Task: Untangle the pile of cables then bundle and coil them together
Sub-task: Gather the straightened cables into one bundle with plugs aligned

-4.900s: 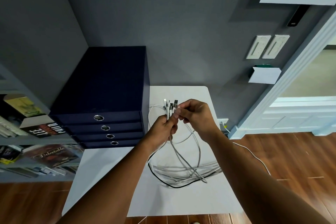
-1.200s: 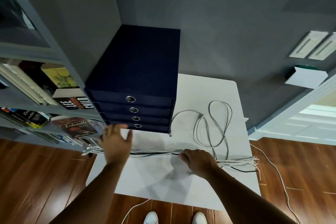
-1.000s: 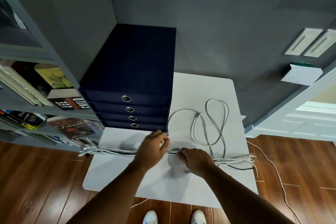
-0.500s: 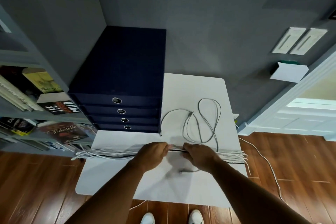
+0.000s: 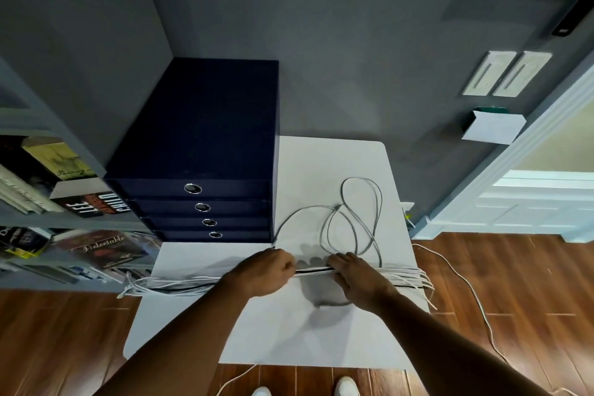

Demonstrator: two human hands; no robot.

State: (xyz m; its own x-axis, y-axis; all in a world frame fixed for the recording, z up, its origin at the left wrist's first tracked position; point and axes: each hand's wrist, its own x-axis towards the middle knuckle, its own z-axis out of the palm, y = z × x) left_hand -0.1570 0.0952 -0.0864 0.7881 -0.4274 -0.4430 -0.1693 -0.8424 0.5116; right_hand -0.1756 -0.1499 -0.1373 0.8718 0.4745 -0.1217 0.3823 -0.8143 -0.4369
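Observation:
A bundle of white cables with one black cable (image 5: 180,283) lies stretched left to right across the white table (image 5: 289,337). Its ends hang past the table's left and right edges. My left hand (image 5: 266,272) grips the bundle near its middle, fingers curled round it. My right hand (image 5: 356,276) holds the same bundle a short way to the right. One grey cable (image 5: 353,219) lies loose in loops on the table behind my hands.
A dark blue drawer box (image 5: 199,170) stands on the table's back left. A bookshelf (image 5: 48,209) with books is at the left. A white cord (image 5: 466,286) trails over the wooden floor at the right. My shoes (image 5: 345,389) show below the table.
The bundle was laid out straight across the table. My left hand moved from the left end to the middle and closed on the cables beside my right hand.

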